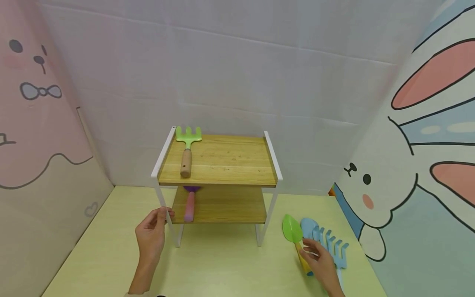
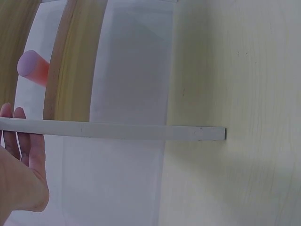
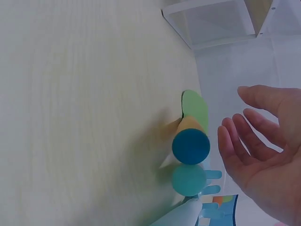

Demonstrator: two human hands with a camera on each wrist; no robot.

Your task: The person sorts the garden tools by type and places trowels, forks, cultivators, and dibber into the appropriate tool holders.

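Observation:
My left hand (image 1: 151,235) grips the white front-left leg (image 2: 113,130) of a two-tier shelf, its fingers passing behind the leg. My right hand (image 1: 320,264) hovers at the handle of a toy trowel (image 1: 292,228) with a green blade and yellow handle tipped in blue. In the right wrist view that hand's fingers are loosely bent, apart from the trowel handle (image 3: 190,146). Beside it lie a light blue toy shovel (image 1: 308,226) and light blue toy rakes (image 1: 340,258), partly hidden by the right hand.
On the upper wooden board (image 1: 233,159) lies a green toy rake (image 1: 186,159) with a wooden handle. The lower board (image 1: 230,206) carries a purple-headed tool with a pink handle (image 1: 189,208). A white cloth backdrop (image 1: 237,74) hangs behind, with printed side panels.

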